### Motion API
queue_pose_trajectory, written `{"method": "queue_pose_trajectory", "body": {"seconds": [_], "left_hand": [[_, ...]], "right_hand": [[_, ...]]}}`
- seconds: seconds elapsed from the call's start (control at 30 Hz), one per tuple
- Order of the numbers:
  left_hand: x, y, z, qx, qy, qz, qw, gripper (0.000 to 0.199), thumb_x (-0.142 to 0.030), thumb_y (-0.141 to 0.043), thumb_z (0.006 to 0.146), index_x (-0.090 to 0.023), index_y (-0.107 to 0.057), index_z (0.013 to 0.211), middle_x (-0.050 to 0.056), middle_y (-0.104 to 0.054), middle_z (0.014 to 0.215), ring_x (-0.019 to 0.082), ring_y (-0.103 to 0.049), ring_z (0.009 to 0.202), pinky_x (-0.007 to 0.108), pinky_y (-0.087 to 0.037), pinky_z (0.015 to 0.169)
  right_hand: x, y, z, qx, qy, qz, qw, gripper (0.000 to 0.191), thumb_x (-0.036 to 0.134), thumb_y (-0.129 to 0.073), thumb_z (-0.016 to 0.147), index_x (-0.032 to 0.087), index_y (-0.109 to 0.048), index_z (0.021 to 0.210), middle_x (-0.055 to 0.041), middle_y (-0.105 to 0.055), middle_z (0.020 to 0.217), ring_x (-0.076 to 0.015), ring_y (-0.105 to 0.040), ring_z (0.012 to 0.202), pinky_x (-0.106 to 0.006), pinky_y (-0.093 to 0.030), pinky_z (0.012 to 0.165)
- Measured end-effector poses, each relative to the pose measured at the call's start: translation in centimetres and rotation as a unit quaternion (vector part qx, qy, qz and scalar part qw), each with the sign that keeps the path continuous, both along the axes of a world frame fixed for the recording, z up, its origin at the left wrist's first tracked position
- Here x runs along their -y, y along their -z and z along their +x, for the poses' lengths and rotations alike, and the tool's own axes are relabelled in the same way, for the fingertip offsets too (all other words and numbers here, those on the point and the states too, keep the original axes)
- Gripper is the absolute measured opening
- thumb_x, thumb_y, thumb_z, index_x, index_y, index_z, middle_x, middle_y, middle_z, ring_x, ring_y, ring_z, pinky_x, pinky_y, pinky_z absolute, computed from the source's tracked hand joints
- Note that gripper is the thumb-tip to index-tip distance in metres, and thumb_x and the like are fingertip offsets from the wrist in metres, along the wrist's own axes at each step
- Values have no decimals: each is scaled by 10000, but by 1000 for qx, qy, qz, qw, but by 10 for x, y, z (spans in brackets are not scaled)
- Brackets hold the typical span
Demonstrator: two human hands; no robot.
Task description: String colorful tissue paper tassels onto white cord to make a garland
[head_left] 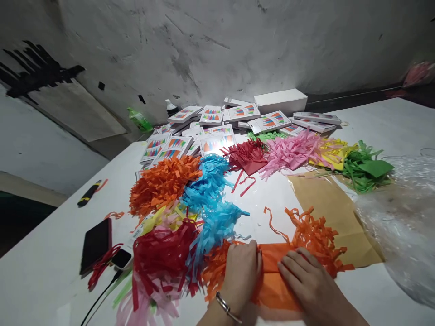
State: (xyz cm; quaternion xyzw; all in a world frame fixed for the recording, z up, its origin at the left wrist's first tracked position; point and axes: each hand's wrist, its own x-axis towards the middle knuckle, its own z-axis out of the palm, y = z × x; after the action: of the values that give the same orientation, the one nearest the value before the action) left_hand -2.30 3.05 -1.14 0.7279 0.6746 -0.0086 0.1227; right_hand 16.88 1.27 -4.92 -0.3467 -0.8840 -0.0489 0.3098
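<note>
A sheet of orange tissue paper [273,285] with fringed ends lies in front of me, a fold running across its plain middle. My left hand [242,268] is closed on the left part of that middle, its fingers curled down. On the right part my right hand [302,276] bends its fingers over the paper near the fold; the thumb is hidden. Orange fringe [317,237] spreads out beyond the right hand, and more fringe [216,267] shows left of the left hand. A silver bracelet [226,308] circles my left wrist.
Blue [217,217], dark red [166,249] and orange [166,183] fringed bundles lie to the left. Pink [292,149] and green [369,167] ones sit behind, before printed boxes [212,115]. Brown paper [333,213] and clear plastic [404,226] are right; a phone [96,244] is left.
</note>
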Motion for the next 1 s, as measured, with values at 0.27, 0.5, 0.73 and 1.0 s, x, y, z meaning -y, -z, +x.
{"method": "queue_pose_trajectory", "body": {"seconds": [0.27, 0.5, 0.73, 1.0], "left_hand": [[24, 4, -16, 95, 97, 173, 976, 347, -263, -671, 890, -267, -596, 1229, 80, -627, 1354, 321, -505, 1273, 584, -264, 1121], [34, 26, -19, 132, 197, 239, 942, 121, -271, -567, 987, -265, -665, 916, -27, -726, 939, 195, -595, 1029, 450, -138, 1184], [42, 37, -30, 146, 206, 231, 939, 183, -311, -488, 1027, -267, -651, 957, -48, -717, 865, 169, -603, 905, 416, -177, 1110], [27, 18, -13, 71, 31, 113, 991, 231, -209, -522, 959, -215, -664, 777, 33, -701, 872, 256, -591, 894, 507, -366, 911]], "right_hand": [[-5, 2, -6, -43, 1, -12, 999, 311, 46, -416, 916, 168, -702, 890, -33, -756, 770, -195, -700, 721, -402, -566, 839], [2, 5, -2, -22, -12, 8, 1000, 366, 110, -349, 964, 188, -702, 1022, -23, -796, 921, -220, -717, 883, -433, -495, 956], [8, 20, 13, -21, 25, -14, 999, 395, 154, -308, 1003, 248, -691, 985, 13, -789, 948, -203, -697, 949, -428, -419, 997], [-6, 11, -4, 57, 174, -75, 980, 280, 182, -455, 949, 262, -575, 709, 2, -643, 711, -249, -605, 723, -486, -430, 821]]}}
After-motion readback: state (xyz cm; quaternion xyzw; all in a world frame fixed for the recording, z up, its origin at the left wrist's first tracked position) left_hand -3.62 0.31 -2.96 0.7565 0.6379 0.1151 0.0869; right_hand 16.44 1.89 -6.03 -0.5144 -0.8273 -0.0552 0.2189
